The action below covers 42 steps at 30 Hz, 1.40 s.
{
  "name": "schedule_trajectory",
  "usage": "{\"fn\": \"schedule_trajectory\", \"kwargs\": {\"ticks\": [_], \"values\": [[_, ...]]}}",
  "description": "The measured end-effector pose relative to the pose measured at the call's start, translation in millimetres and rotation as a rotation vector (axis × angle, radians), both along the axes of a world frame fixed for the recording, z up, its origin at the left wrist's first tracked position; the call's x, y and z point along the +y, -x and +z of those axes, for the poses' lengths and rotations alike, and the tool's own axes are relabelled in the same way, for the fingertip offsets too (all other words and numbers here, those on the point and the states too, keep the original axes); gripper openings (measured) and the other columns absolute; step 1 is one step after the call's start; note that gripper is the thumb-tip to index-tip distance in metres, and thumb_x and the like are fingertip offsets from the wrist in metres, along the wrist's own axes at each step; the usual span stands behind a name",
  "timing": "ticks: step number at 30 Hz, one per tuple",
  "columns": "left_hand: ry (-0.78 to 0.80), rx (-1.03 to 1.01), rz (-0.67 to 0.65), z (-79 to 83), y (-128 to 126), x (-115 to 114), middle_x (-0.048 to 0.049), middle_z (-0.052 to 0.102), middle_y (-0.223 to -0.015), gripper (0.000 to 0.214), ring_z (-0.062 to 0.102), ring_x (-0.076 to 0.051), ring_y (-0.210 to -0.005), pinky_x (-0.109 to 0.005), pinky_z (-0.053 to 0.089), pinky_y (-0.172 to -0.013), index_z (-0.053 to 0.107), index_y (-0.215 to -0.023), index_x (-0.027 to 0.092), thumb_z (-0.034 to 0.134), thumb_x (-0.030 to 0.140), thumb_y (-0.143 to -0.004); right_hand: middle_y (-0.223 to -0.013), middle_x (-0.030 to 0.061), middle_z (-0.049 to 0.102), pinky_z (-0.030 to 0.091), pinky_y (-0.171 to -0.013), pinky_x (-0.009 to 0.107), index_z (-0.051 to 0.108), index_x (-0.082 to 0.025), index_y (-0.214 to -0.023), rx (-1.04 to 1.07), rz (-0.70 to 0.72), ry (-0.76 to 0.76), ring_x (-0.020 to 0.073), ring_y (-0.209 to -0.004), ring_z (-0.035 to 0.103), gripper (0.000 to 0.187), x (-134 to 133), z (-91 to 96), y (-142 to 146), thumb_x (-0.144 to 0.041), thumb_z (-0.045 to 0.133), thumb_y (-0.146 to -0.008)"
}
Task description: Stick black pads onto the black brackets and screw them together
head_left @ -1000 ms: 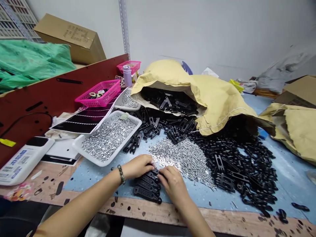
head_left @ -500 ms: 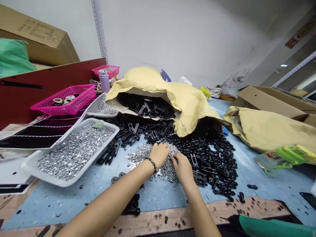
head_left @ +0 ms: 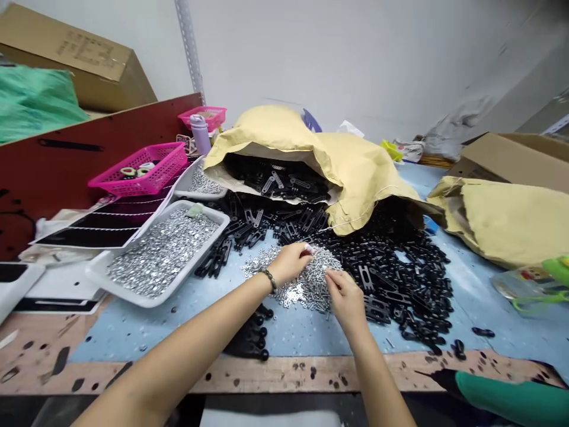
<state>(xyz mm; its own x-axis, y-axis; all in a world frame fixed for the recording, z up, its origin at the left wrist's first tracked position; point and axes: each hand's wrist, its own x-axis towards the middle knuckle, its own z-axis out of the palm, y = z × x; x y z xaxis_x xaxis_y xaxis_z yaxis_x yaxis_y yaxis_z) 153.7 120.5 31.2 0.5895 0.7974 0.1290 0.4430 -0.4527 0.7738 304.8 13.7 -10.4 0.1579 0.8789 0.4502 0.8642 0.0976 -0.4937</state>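
My left hand [head_left: 291, 262], with a beaded bracelet [head_left: 269, 280] on its wrist, hovers at the upper edge of a pile of small silver screws [head_left: 320, 283]. Its thumb and index finger are pinched, with something small and whitish at the tips that is too small to name. On the right side of the same pile, my right hand [head_left: 347, 296] has its fingertips pressed together; what they hold is hidden. Loose silver washers [head_left: 260, 261] spread to the left of the screws. Black plastic pieces [head_left: 395, 284] lie heaped just right of my right hand.
A white tray of washers [head_left: 226, 220] stands at left, below a pink basket [head_left: 166, 172]. Paper sacks [head_left: 271, 127] spill black parts behind the pile. Another sack [head_left: 515, 219] and a green-lidded bottle [head_left: 533, 284] lie at right. A green-handled tool [head_left: 502, 397] juts in at front right.
My hands have moved slightly apart and up from the pile, and both now pinch at the fingertips. The view has shifted, so the table's front edge shows more.
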Motion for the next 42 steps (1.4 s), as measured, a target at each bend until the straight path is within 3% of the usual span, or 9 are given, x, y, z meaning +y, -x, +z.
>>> {"fn": "schedule_trajectory", "kwargs": {"ticks": [4, 11, 15, 19, 22, 26, 32, 38, 42], "values": [[0.066, -0.047, 0.038, 3.1, 22.2, -1.1, 0.0, 0.068, -0.082, 0.009, 0.063, -0.015, -0.076, -0.024, 0.048, -0.069, 0.062, -0.087, 0.017, 0.054, 0.015, -0.084, -0.082, 0.0093, 0.059, 0.045, -0.069, 0.033, 0.07, -0.016, -0.096, -0.1, 0.004, 0.056, 0.0207, -0.072, 0.054, 0.033, -0.3, -4.9, 10.4, -0.025, 0.039, -0.092], [0.038, -0.141, 0.037, 24.5, 22.2, -7.1, -0.0026, 0.066, -0.088, 0.009, 0.06, -0.017, -0.086, -0.03, 0.047, -0.08, 0.063, -0.082, 0.018, 0.055, 0.014, -0.082, -0.082, 0.0108, 0.058, 0.042, -0.071, 0.034, 0.067, -0.015, -0.089, -0.246, 0.024, 0.094, 0.0229, -0.076, 0.053, 0.029, 8.7, -7.1, 7.3, -0.016, 0.039, -0.089], [0.07, -0.171, 0.038, 33.1, 69.1, -33.2, -0.0013, 0.066, -0.089, 0.013, 0.06, -0.016, -0.08, -0.028, 0.049, -0.072, 0.06, -0.098, 0.02, 0.054, 0.02, -0.086, -0.087, 0.0098, 0.061, 0.042, -0.076, 0.034, 0.064, -0.017, -0.091, -0.251, 0.084, 0.117, 0.0237, -0.083, 0.054, 0.022, 10.0, -7.0, 5.0, -0.015, 0.042, -0.088], [0.077, -0.11, 0.094, 16.1, 129.8, -70.7, -0.0006, 0.064, -0.083, 0.007, 0.06, -0.017, -0.08, -0.03, 0.048, -0.074, 0.058, -0.085, 0.02, 0.052, 0.022, -0.088, -0.082, 0.0088, 0.06, 0.042, -0.077, 0.036, 0.061, -0.019, -0.082, -0.2, 0.128, 0.127, 0.0241, -0.081, 0.053, 0.019, 16.4, -5.9, 1.7, -0.017, 0.043, -0.088], [-0.066, 0.006, 0.131, -7.0, 150.2, -91.2, -0.0012, 0.064, -0.086, 0.009, 0.06, -0.017, -0.084, -0.031, 0.048, -0.077, 0.058, -0.087, 0.021, 0.05, 0.021, -0.09, -0.078, 0.0086, 0.058, 0.042, -0.074, 0.037, 0.057, -0.02, -0.073, -0.125, 0.141, 0.106, 0.024, -0.077, 0.053, 0.022, 19.9, 1.3, 4.4, -0.02, 0.042, -0.089], [-0.212, 0.06, 0.129, -27.2, 148.0, -100.6, -0.0032, 0.064, -0.088, 0.011, 0.058, -0.019, -0.086, -0.035, 0.046, -0.081, 0.058, -0.089, 0.02, 0.047, 0.018, -0.092, -0.084, 0.0075, 0.061, 0.047, -0.07, 0.032, 0.056, -0.02, -0.086, 0.026, 0.179, 0.068, 0.0204, -0.077, 0.058, 0.019, 9.9, 15.6, 34.3, -0.027, 0.039, -0.093], [-0.285, 0.095, 0.097, -29.3, 147.5, -104.6, -0.0029, 0.064, -0.085, 0.016, 0.056, -0.021, -0.085, -0.038, 0.042, -0.081, 0.058, -0.084, 0.019, 0.046, 0.015, -0.092, -0.091, 0.0053, 0.064, 0.049, -0.073, 0.03, 0.06, -0.022, -0.099, 0.297, 0.378, 0.139, 0.0186, -0.085, 0.061, 0.021, -9.5, 19.4, 91.4, -0.023, 0.04, -0.093], [-0.349, 0.169, 0.117, -22.4, 150.3, -110.8, -0.0045, 0.064, -0.097, 0.016, 0.055, -0.021, -0.093, -0.039, 0.043, -0.083, 0.059, -0.095, 0.02, 0.044, 0.015, -0.093, -0.087, 0.0045, 0.064, 0.049, -0.071, 0.031, 0.056, -0.022, -0.096, 0.58, 0.36, 0.237, 0.0186, -0.079, 0.062, 0.019, -10.2, 13.4, 93.7, -0.031, 0.039, -0.094], [-0.344, 0.132, 0.158, -10.8, 146.9, -96.9, -0.0068, 0.063, -0.102, 0.019, 0.055, -0.022, -0.097, -0.04, 0.044, -0.085, 0.055, -0.108, 0.018, 0.043, 0.017, -0.093, -0.095, 0.0066, 0.067, 0.051, -0.076, 0.035, 0.053, -0.022, -0.099, 0.759, 0.329, 0.241, 0.0196, -0.083, 0.065, 0.017, -14.7, 15.3, 86.4, -0.036, 0.047, -0.092]]}}
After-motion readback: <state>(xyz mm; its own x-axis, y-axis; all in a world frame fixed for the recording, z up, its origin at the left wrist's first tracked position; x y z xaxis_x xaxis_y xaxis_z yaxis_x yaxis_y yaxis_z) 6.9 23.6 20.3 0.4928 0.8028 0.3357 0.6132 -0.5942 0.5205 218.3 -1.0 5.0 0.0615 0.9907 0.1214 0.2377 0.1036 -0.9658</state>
